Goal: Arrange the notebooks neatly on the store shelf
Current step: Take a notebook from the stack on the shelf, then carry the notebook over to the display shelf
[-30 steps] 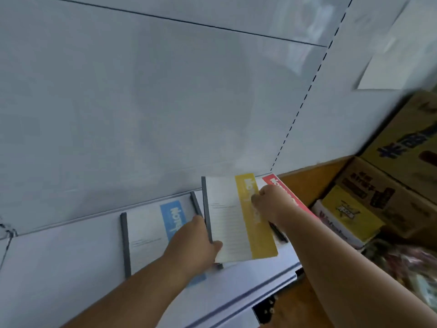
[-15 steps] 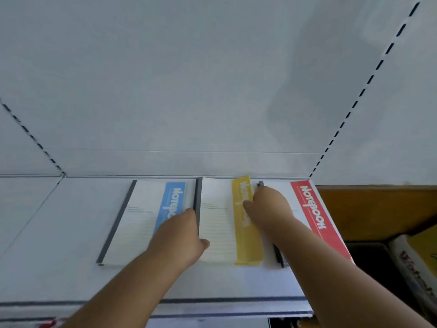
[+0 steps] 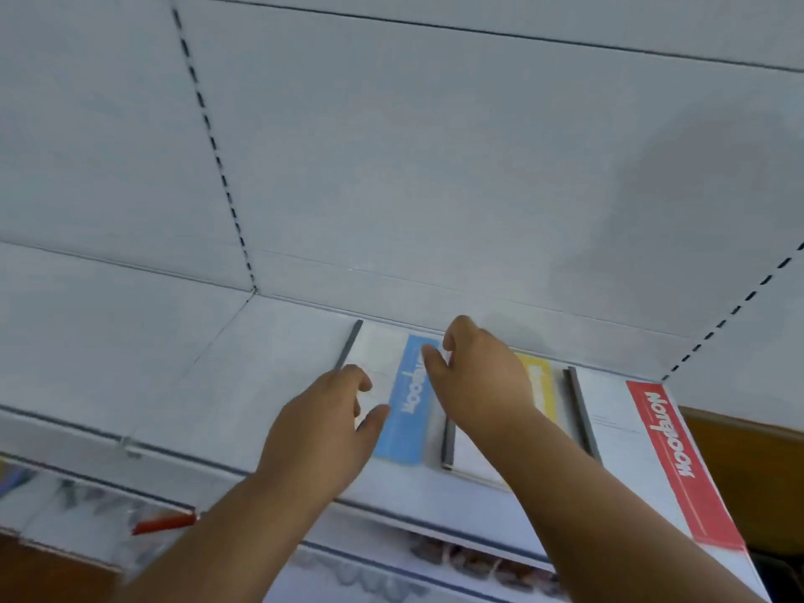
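1. Landmark: the blue-striped notebook lies flat on the white shelf, its far edge against the back panel and its dark spine on its left side.
2. Just right of it lies the yellow-striped notebook, largely covered by the right forearm. Further right again lies the red-striped notebook, whose near end hangs past the shelf's front lip. All three lie side by side in a row.
3. The left hand sits at the blue-striped notebook's left part, with fingers loosely curled over the white cover and the thumb near the stripe. It seems to rest on the cover, not clasp it; whether it presses down I cannot tell.
4. The right hand hovers at the blue-striped notebook's far right corner, index finger and thumb spread slightly as if to nip that edge. The fingers grip nothing that I can see.
5. Step in hand, as I judge it: squaring the blue-striped notebook, both hands bracketing it.
6. The next move probably calls for a light sideways nudge, to bring its right edge parallel to the yellow one's spine while keeping the far edge against the back panel.
7. Afterwards, the red-striped notebook looks to need pushing back from the lip.
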The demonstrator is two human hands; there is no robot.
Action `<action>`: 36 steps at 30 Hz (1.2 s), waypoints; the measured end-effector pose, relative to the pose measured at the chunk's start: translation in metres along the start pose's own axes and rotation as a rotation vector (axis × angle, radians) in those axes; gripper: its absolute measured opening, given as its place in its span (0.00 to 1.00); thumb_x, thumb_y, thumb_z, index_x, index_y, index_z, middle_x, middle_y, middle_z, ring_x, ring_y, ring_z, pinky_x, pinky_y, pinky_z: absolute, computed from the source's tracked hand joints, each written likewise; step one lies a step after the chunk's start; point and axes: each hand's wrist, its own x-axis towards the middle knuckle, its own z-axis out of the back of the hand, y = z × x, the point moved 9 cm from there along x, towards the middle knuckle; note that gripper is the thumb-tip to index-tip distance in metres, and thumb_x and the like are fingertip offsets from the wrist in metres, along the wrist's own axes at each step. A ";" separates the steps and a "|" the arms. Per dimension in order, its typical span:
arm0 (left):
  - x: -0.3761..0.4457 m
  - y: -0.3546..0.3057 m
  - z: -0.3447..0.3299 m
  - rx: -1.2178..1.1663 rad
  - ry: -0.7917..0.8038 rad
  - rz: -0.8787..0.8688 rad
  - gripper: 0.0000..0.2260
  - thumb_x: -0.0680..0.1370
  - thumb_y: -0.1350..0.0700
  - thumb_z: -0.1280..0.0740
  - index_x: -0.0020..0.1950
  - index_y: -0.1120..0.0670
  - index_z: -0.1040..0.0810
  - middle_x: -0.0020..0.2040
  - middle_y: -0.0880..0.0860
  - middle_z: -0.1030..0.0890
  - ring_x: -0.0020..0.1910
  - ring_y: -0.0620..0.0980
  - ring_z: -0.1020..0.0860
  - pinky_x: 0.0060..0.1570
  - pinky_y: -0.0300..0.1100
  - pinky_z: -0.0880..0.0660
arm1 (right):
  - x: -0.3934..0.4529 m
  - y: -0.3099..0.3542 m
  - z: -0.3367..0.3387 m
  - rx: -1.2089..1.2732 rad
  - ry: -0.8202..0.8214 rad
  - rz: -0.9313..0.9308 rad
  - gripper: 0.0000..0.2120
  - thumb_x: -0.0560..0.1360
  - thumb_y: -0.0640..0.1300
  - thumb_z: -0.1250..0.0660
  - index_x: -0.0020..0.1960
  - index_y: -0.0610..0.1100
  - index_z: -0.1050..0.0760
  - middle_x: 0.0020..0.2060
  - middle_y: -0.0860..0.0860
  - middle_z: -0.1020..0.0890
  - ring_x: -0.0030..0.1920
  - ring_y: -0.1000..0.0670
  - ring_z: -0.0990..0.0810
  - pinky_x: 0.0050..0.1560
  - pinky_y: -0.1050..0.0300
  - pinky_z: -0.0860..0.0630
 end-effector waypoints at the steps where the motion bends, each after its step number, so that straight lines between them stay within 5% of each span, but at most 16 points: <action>1: -0.009 0.028 0.021 -0.013 -0.057 0.036 0.12 0.77 0.42 0.35 0.57 0.45 0.27 0.43 0.42 0.26 0.39 0.43 0.26 0.39 0.37 0.31 | -0.003 0.036 -0.005 0.056 -0.010 0.055 0.12 0.81 0.57 0.40 0.52 0.48 0.32 0.46 0.50 0.21 0.44 0.46 0.23 0.41 0.54 0.31; 9: -0.139 0.285 0.188 0.113 -0.232 0.303 0.07 0.79 0.42 0.37 0.54 0.42 0.27 0.43 0.41 0.26 0.38 0.40 0.27 0.36 0.30 0.33 | -0.070 0.375 -0.068 0.348 -0.074 0.593 0.11 0.80 0.56 0.36 0.54 0.48 0.26 0.46 0.54 0.22 0.48 0.53 0.24 0.45 0.60 0.32; 13: -0.202 0.393 0.277 0.163 -0.322 0.438 0.06 0.80 0.44 0.39 0.54 0.44 0.27 0.44 0.42 0.26 0.38 0.41 0.28 0.38 0.37 0.30 | -0.118 0.525 -0.116 0.489 0.010 0.754 0.11 0.79 0.54 0.34 0.56 0.48 0.25 0.50 0.53 0.21 0.51 0.53 0.23 0.48 0.61 0.32; 19: -0.253 0.517 0.361 0.240 -0.409 0.555 0.04 0.81 0.45 0.38 0.46 0.40 0.32 0.40 0.42 0.28 0.38 0.41 0.28 0.34 0.32 0.33 | -0.146 0.683 -0.171 0.519 0.121 0.880 0.10 0.80 0.55 0.36 0.56 0.50 0.27 0.51 0.55 0.22 0.51 0.54 0.23 0.48 0.62 0.32; 26: -0.222 0.670 0.422 0.232 -0.485 0.677 0.04 0.80 0.44 0.38 0.48 0.42 0.26 0.40 0.42 0.26 0.38 0.42 0.26 0.38 0.36 0.26 | -0.106 0.831 -0.255 0.543 0.186 0.912 0.11 0.80 0.56 0.36 0.57 0.51 0.26 0.52 0.56 0.21 0.51 0.55 0.22 0.49 0.61 0.29; 36: -0.207 0.875 0.541 0.188 -0.538 0.787 0.05 0.80 0.44 0.38 0.49 0.43 0.25 0.42 0.44 0.25 0.39 0.43 0.25 0.41 0.41 0.23 | -0.041 1.069 -0.351 0.553 0.230 0.902 0.09 0.80 0.55 0.36 0.53 0.50 0.25 0.46 0.56 0.20 0.42 0.63 0.25 0.38 0.71 0.36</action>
